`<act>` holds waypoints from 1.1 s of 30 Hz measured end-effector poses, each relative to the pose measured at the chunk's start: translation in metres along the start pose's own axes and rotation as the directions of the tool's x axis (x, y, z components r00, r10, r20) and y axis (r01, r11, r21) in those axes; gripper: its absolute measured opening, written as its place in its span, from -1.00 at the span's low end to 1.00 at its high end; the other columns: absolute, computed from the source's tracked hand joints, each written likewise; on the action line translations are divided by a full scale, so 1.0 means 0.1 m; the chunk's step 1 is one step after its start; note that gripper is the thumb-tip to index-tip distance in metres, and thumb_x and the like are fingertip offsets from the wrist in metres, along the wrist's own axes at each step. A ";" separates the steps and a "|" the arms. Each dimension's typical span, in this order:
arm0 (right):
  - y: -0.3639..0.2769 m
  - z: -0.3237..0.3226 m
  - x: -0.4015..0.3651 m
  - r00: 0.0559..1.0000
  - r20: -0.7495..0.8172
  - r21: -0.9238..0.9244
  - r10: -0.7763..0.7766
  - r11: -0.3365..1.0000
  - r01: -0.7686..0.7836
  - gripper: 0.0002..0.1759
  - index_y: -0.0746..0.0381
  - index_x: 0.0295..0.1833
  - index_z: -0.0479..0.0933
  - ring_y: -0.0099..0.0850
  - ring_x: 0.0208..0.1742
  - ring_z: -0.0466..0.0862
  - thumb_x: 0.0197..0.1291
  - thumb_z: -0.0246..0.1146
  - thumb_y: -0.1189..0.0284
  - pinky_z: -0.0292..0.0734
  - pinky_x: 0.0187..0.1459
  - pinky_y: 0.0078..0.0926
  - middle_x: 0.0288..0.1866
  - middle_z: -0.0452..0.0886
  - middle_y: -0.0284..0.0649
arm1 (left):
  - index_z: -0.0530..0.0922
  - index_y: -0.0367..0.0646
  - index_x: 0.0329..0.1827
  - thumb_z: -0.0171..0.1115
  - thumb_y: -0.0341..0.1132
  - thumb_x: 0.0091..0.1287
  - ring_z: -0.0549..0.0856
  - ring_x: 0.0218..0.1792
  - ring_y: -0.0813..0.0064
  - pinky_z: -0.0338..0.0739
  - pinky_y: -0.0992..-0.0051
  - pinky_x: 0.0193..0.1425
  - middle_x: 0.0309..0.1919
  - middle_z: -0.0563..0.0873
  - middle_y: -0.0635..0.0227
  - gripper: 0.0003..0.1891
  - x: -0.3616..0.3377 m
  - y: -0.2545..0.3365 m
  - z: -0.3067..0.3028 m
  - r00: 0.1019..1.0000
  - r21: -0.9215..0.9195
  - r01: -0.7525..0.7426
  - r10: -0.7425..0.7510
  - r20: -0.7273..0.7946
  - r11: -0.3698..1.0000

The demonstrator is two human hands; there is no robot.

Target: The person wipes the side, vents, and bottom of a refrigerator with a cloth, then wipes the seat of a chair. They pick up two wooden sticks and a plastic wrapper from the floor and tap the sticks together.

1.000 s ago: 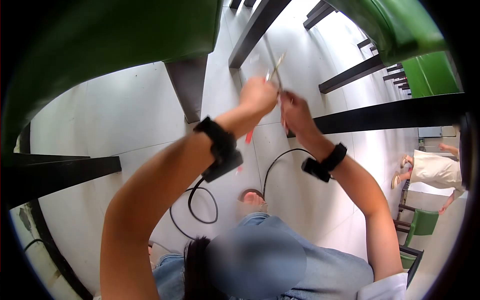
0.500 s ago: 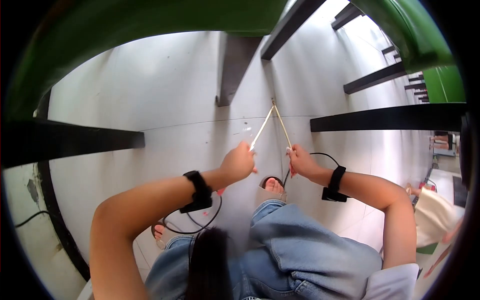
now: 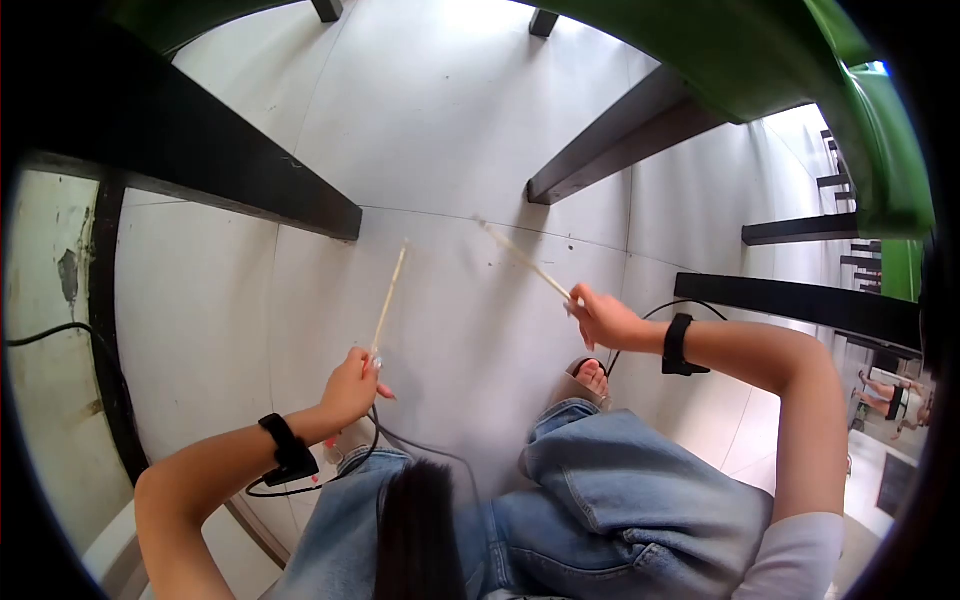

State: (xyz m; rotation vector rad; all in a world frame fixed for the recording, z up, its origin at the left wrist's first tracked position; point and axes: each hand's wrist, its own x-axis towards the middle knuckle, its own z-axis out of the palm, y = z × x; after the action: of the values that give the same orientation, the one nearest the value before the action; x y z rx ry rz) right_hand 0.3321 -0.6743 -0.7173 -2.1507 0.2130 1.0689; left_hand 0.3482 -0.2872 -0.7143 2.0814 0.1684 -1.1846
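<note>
My left hand (image 3: 350, 388) is closed around the near end of a thin pale stick (image 3: 390, 298), which looks like a chopstick. That stick points forward and slightly right over the floor (image 3: 440, 150). Closed on a second, similar stick (image 3: 532, 265) is my right hand (image 3: 608, 320). Its stick slants forward and to the left, with a blurred greyish tip; whether something clings there, I cannot make out. The sticks are apart, their far ends leaning towards each other. A black strap (image 3: 286, 446) circles my left wrist, and another strap (image 3: 678, 342) my right.
Dark table legs (image 3: 620, 135) stand ahead, with a thick dark leg (image 3: 270, 180) at left. Green covering (image 3: 700, 40) hangs overhead. Black cables (image 3: 440, 452) run from the wrist straps. A sandalled foot (image 3: 592, 376) rests below my right hand. Another person (image 3: 895, 395) is far right.
The two sticks' tips, together half a second ago, have come apart. My left hand has moved left and closer to me; my right hand has shifted slightly right. The view has turned.
</note>
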 end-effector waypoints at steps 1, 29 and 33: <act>-0.05 -0.03 0.10 0.999 -0.033 0.078 0.017 0.997 -0.015 -0.75 0.25 -0.17 0.23 -0.23 -0.61 0.55 0.35 -0.08 0.27 0.41 -0.50 -0.29 -0.65 0.48 -0.12 | 0.31 -0.23 -0.12 -0.13 -0.25 0.38 0.54 -0.63 0.57 0.35 0.54 -0.50 -0.59 0.66 0.28 -0.79 0.03 0.03 -0.04 1.000 -0.039 -0.006 0.006 -0.015 0.999; -0.89 0.00 0.66 0.965 -0.241 0.215 -0.103 0.964 0.157 -0.53 0.31 -0.54 0.44 -0.52 -0.66 0.54 0.28 0.06 0.17 0.42 -0.63 -0.59 -0.68 0.49 -0.25 | 0.53 -0.20 -0.25 -0.06 -0.18 0.36 0.25 -0.77 0.75 0.18 0.65 -0.69 -0.48 0.71 0.39 -0.72 0.70 0.86 -0.34 0.998 -0.289 -0.064 0.062 -0.016 0.955; -0.85 0.18 0.73 0.908 -0.213 0.237 -0.361 0.882 0.407 -0.60 0.31 -0.52 0.43 -0.57 -0.68 0.52 0.29 0.05 0.27 0.40 -0.68 -0.61 -0.66 0.48 -0.29 | 0.54 -0.23 -0.30 -0.05 -0.18 0.32 0.29 -0.78 0.70 0.21 0.64 -0.71 -0.39 0.73 0.31 -0.70 0.68 0.92 -0.24 0.996 -0.451 -0.076 0.091 0.011 0.889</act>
State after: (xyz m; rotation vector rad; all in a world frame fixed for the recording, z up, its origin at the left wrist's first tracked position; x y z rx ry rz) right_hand 0.4046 -0.5888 -0.7348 -1.9178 0.0028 0.5949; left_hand 0.4439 -0.3545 -0.7116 1.6440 0.3052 -1.0116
